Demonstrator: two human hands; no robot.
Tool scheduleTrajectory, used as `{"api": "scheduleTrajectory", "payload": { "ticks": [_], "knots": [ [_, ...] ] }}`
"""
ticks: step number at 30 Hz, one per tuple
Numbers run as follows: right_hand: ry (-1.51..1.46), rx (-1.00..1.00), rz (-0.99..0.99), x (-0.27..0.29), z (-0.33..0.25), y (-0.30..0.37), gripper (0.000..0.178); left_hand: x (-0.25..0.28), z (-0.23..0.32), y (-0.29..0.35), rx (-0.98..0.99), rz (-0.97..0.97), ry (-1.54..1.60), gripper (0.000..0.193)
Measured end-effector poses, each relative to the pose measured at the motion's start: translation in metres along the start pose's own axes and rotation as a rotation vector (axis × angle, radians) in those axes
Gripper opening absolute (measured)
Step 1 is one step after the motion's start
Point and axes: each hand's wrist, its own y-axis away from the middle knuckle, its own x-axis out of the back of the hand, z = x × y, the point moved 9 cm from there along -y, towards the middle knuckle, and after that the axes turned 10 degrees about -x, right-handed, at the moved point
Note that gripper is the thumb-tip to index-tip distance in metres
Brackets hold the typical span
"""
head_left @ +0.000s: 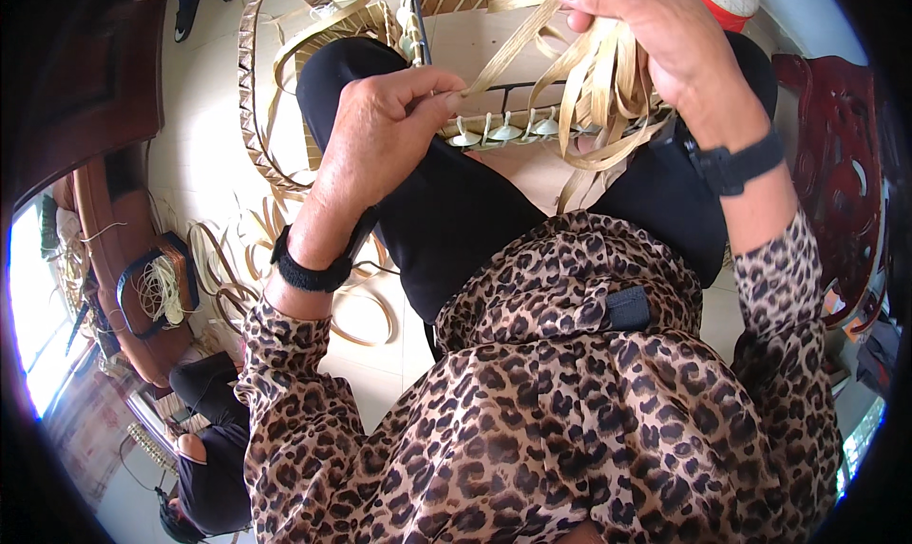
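- The left hand [385, 126] pinches one flat tan strip [516, 50] between thumb and finger.
- The right hand [670, 40] grips a bunch of strips [600, 80], fingers curled.
- The bunch hangs over the near edge of a basket frame [510, 130], by the knees [337, 76].

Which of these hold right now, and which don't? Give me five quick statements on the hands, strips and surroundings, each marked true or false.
1. The right hand holds a bundle of pale flat strips. True.
2. The left hand is empty. False: it pinches a strip that runs up toward the right hand.
3. Both wrists wear dark bands. True.
4. The sleeves are plain white. False: they are leopard-print.
5. A large woven hoop is to the left of the left knee. True.
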Motion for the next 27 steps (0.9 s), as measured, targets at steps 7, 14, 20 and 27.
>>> {"api": "scheduleTrajectory", "payload": {
  "ticks": [7, 14, 20, 27],
  "knots": [
    [0.171, -0.199, -0.023, 0.001, 0.010, -0.035, 0.008, 0.019, 0.043, 0.005, -0.384, 0.194, -0.420, 0.025],
    [0.283, -0.189, 0.003, 0.000, -0.003, -0.030, 0.004, 0.004, 0.075, 0.005, -0.785, 0.149, -0.527, 0.018],
    [0.304, -0.169, -0.004, 0.002, -0.009, -0.034, 0.007, -0.005, 0.071, 0.003, -0.745, 0.074, -0.478, 0.015],
    [0.276, -0.144, 0.002, 0.017, -0.029, -0.028, 0.010, -0.007, 0.058, 0.001, -0.629, 0.069, -0.388, 0.015]
  ]
}}
